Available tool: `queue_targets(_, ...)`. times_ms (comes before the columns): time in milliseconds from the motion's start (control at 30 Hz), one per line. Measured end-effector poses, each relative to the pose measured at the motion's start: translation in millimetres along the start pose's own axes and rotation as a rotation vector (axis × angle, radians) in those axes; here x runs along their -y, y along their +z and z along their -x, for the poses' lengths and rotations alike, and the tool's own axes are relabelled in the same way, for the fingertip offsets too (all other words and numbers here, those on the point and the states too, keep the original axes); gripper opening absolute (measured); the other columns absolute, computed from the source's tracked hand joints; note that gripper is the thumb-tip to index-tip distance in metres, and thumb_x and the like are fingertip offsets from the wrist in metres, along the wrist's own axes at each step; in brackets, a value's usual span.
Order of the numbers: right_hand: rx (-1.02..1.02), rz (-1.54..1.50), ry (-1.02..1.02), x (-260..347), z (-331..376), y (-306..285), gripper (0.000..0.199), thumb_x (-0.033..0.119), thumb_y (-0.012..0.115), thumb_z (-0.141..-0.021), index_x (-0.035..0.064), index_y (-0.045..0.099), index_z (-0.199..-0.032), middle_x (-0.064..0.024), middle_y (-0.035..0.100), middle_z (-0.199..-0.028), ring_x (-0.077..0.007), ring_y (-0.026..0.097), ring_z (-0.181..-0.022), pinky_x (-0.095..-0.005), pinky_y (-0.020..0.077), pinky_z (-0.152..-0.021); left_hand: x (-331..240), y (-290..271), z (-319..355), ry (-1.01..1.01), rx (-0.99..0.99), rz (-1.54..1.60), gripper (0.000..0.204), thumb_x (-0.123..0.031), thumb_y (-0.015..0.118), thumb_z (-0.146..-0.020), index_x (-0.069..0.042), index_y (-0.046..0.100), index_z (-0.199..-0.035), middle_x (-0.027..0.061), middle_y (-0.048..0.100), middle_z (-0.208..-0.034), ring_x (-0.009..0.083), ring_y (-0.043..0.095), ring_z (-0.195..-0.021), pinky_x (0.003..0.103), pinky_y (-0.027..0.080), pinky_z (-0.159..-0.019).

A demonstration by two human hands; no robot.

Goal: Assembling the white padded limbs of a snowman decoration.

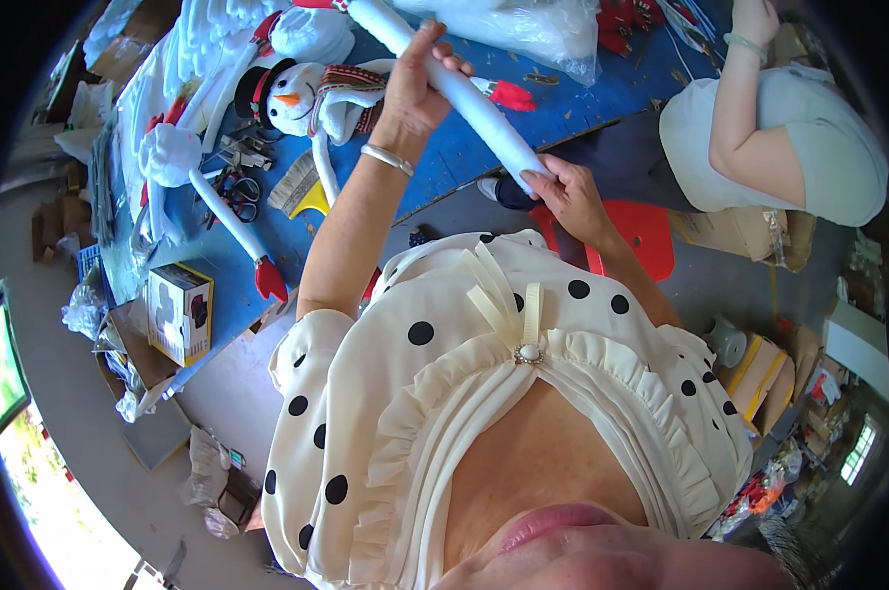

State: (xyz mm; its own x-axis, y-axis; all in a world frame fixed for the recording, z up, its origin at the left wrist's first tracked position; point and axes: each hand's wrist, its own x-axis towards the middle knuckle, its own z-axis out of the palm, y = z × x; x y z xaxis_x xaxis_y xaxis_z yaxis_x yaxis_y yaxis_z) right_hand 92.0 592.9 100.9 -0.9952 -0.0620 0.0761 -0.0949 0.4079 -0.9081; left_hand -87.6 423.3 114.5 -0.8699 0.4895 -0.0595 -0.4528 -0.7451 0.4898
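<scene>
A long white plush tube (491, 128) slants across the front of the blue table, its upper end near a red piece at the top edge. My left hand (417, 88) is wrapped round its upper part. At the lower end my right hand (570, 197) pinches the tube between thumb and fingers. Left of my left hand lies a plush snowman (292, 98) with a black hat, orange nose and plaid scarf. A red mitten (511, 95) shows beyond the tube. Beside my left forearm lies a brush (299, 185) with a yellow handle.
Scissors (240, 197) and white plush limbs (230, 218) with red mittens lie on the blue table (430, 177). A clear plastic bag (533, 29) is at the back. A box (180, 313) stands left. At right are a co-worker's arm (744, 118) and a red stool (641, 241).
</scene>
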Motion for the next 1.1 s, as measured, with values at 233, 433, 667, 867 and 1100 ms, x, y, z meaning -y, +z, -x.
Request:
queue_targets(233, 0.045, 0.017, 0.003, 8, 14, -8, 0.021, 0.013, 0.060, -0.088, -0.0040, 0.061, -0.099, -0.0097, 0.059, -0.063, -0.0096, 0.052, -0.054, -0.0254, 0.0426, -0.052, -39, -36, -20, 0.070, -0.006, 0.123, 0.018, -0.028, 0.054, -0.092, -0.012, 0.052, -0.085, -0.0031, 0.045, -0.059, 0.0099, 0.045, -0.052, 0.030, 0.046, -0.057)
queue_targets(433, 0.029, 0.056, -0.037, 10, 16, -9, 0.019, 0.012, 0.060, -0.087, -0.0039, 0.060, -0.097, -0.0090, 0.059, -0.062, -0.0128, 0.056, -0.053, -0.0265, 0.0440, -0.052, -45, -44, -20, 0.092, 0.009, 0.151, 0.019, -0.030, 0.056, -0.091, -0.012, 0.054, -0.093, -0.0005, 0.051, -0.065, 0.0132, 0.052, -0.058, 0.032, 0.049, -0.061)
queue_targets(667, -0.071, 0.040, 0.048, 0, 11, -2, 0.022, 0.017, 0.059, -0.089, -0.0038, 0.061, -0.096, -0.0068, 0.058, -0.061, -0.0104, 0.053, -0.056, -0.0267, 0.0417, -0.052, 4, -10, 35, -0.047, 0.196, 0.060, 0.038, -0.039, 0.059, -0.087, -0.009, 0.051, -0.110, 0.0116, 0.058, -0.109, 0.0250, 0.054, -0.106, 0.043, 0.041, -0.095)
queue_targets(867, -0.088, 0.165, -0.053, -3, -7, 14, 0.024, 0.020, 0.058, -0.090, -0.0034, 0.061, -0.093, -0.0126, 0.058, -0.061, -0.0197, 0.055, -0.053, -0.0318, 0.0434, -0.051, 76, 1, 68, -0.261, 0.093, -0.026, 0.034, -0.031, 0.066, -0.084, -0.008, 0.052, -0.105, 0.0100, 0.062, -0.095, 0.0247, 0.060, -0.095, 0.042, 0.048, -0.085)
queue_targets(1100, -0.046, 0.157, -0.051, 1, -6, 20, 0.024, 0.020, 0.058, -0.090, -0.0033, 0.060, -0.093, -0.0153, 0.059, -0.063, -0.0229, 0.057, -0.053, -0.0329, 0.0445, -0.052, 63, -3, 52, -0.131, -0.182, 0.093, 0.027, -0.030, 0.068, -0.083, -0.010, 0.050, -0.081, 0.0015, 0.051, -0.062, 0.0183, 0.056, -0.058, 0.039, 0.051, -0.063)
